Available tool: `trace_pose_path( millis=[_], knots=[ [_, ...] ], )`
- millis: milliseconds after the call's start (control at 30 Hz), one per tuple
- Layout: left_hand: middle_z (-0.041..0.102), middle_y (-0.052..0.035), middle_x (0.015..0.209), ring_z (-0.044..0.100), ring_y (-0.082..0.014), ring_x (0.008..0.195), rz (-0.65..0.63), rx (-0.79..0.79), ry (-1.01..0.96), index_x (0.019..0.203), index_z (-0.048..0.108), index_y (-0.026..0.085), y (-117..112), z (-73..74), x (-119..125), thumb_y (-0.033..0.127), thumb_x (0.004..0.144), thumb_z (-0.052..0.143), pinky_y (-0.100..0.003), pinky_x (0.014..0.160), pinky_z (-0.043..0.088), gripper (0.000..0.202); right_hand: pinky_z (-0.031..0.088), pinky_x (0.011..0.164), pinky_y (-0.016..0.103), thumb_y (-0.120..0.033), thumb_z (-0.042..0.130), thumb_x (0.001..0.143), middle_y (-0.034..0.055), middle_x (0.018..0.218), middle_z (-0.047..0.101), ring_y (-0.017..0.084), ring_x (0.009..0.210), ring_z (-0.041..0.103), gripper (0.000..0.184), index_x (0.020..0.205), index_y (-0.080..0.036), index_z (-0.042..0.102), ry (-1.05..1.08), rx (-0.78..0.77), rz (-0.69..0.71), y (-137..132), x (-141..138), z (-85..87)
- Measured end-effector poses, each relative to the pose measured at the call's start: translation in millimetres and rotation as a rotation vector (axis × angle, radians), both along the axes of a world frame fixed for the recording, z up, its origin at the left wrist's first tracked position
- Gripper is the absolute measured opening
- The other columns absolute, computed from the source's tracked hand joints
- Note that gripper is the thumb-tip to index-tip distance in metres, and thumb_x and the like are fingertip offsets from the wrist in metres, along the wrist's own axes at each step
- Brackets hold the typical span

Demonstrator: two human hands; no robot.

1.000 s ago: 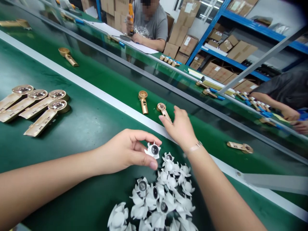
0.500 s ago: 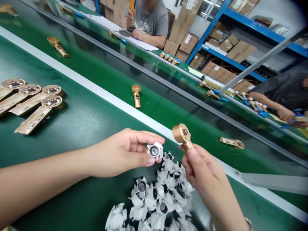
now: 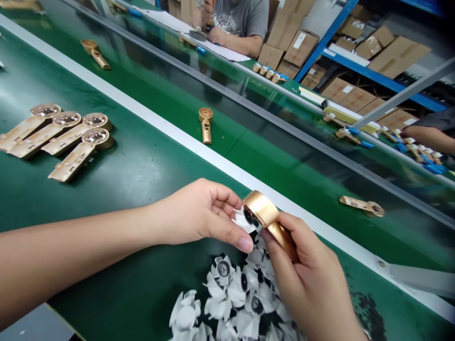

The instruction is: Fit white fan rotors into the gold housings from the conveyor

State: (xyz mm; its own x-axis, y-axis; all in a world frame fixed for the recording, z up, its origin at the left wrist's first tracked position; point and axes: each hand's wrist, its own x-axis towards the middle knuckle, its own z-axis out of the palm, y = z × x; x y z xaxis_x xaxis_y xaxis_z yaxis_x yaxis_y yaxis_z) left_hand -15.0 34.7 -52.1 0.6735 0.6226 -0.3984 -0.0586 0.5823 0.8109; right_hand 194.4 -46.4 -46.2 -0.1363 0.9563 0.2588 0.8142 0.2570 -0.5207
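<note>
My right hand (image 3: 302, 265) grips a gold handheld fan housing (image 3: 261, 208) by its handle, the round head tilted toward my left hand. A white fan blade (image 3: 242, 221) sits in the fingers of my left hand (image 3: 202, 213), right against the open side of that round head. The housing's rim hides part of the blade, so I cannot tell whether it is seated inside. Below both hands lies a heap of white fan blades (image 3: 223, 296) with dark round hubs.
Several gold housing halves (image 3: 73, 158) lie side by side on the green table at left. More gold housings (image 3: 205, 125) rest spaced along the green belt beyond the white strip (image 3: 170, 137). Across it, a person (image 3: 238, 28) sits at work. A grey metal bar (image 3: 419, 279) juts in at right.
My right hand has turned the fan housing over and brought it left against the fan blade in my left hand. The view has shifted slightly, moving the surroundings.
</note>
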Motion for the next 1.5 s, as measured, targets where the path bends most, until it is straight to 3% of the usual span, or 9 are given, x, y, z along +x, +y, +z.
trace_pose_path(
  millis=[167,500,767,900,1033,1167,1300,1400,1500],
  knots=[
    [0.079,0.0002,0.086,0.073,-0.0097,0.080,-0.016,0.002,0.004,0.091,0.076,0.016,1,4.9,-1,0.014,0.070,0.086,-0.020,0.080,0.056,0.024,0.050,0.058,0.021,-0.022,0.057,0.094,0.0001,0.088,0.070,0.013,0.067,0.064,0.019,0.112,-0.027,0.060,-0.025,-0.007,-0.003,2,3,0.9],
    [0.079,0.0036,0.081,0.074,-0.0098,0.078,-0.013,-0.015,-0.039,0.086,0.078,0.020,1,-2.1,-1,0.017,0.071,0.086,-0.020,0.079,0.057,0.017,0.045,0.048,0.023,-0.023,0.056,0.094,0.0014,0.080,0.067,0.014,0.056,0.060,0.017,0.111,-0.025,0.058,-0.087,0.012,0.031,0,3,-0.5],
    [0.078,0.0044,0.071,0.072,-0.0079,0.065,0.069,-0.122,-0.108,0.084,0.068,0.017,-5,-3.7,4,0.008,0.062,0.090,-0.015,0.064,0.056,0.032,0.039,0.042,0.022,-0.020,0.054,0.093,-0.0026,0.069,0.059,0.012,0.043,0.048,0.013,0.104,-0.026,0.055,-0.160,0.043,0.106,0,4,9.2],
    [0.074,0.0053,0.061,0.069,-0.0054,0.057,0.109,-0.234,-0.169,0.079,0.056,0.017,-11,-0.4,4,0.010,0.067,0.089,-0.009,0.052,0.048,0.036,0.044,0.045,0.024,-0.020,0.052,0.095,-0.0002,0.074,0.064,0.014,0.050,0.057,0.016,0.111,-0.025,0.053,-0.238,0.092,0.132,-1,1,7.3],
    [0.077,0.0025,0.073,0.072,-0.0051,0.068,0.043,-0.258,-0.186,0.081,0.059,0.014,-9,3.3,0,0.008,0.068,0.088,-0.009,0.063,0.053,0.033,0.045,0.046,0.023,-0.020,0.051,0.095,-0.0002,0.074,0.066,0.014,0.051,0.060,0.016,0.109,-0.025,0.053,-0.190,0.085,0.083,-4,-3,6.8],
    [0.074,0.0050,0.071,0.071,-0.0088,0.063,-0.019,-0.051,-0.183,0.096,0.055,0.019,-3,-0.1,-1,0.013,0.068,0.089,-0.018,0.062,0.057,0.044,0.039,0.041,0.019,-0.020,0.052,0.094,-0.0057,0.065,0.059,0.010,0.043,0.051,0.010,0.101,-0.027,0.051,-0.055,-0.026,0.098,-9,-5,13.0],
    [0.067,0.0078,0.069,0.062,-0.0083,0.057,0.033,0.239,0.034,0.102,0.051,0.024,1,-9.2,1,0.033,0.078,0.083,-0.020,0.056,0.053,0.042,0.040,0.044,0.019,-0.021,0.051,0.097,-0.0063,0.066,0.061,0.011,0.049,0.055,0.009,0.104,-0.027,0.051,-0.087,-0.167,0.084,4,4,19.6],
    [0.067,0.0025,0.085,0.062,-0.0115,0.069,0.003,0.685,0.292,0.106,0.056,0.024,2,-14.4,3,0.039,0.088,0.072,-0.024,0.064,0.052,0.028,0.048,0.055,0.025,-0.026,0.051,0.098,0.0026,0.080,0.070,0.018,0.064,0.066,0.027,0.124,-0.021,0.049,-0.287,-0.203,-0.145,47,20,16.5],
    [0.064,-0.0053,0.121,0.060,-0.0196,0.110,-0.263,1.163,0.341,0.118,0.063,0.026,-1,-14.5,4,0.028,0.098,0.055,-0.034,0.095,0.050,0.021,0.051,0.070,0.037,-0.028,0.051,0.099,0.0192,0.103,0.070,0.029,0.086,0.069,0.036,0.129,-0.008,0.049,-0.418,-0.168,-0.327,104,35,3.0]
  ],
)
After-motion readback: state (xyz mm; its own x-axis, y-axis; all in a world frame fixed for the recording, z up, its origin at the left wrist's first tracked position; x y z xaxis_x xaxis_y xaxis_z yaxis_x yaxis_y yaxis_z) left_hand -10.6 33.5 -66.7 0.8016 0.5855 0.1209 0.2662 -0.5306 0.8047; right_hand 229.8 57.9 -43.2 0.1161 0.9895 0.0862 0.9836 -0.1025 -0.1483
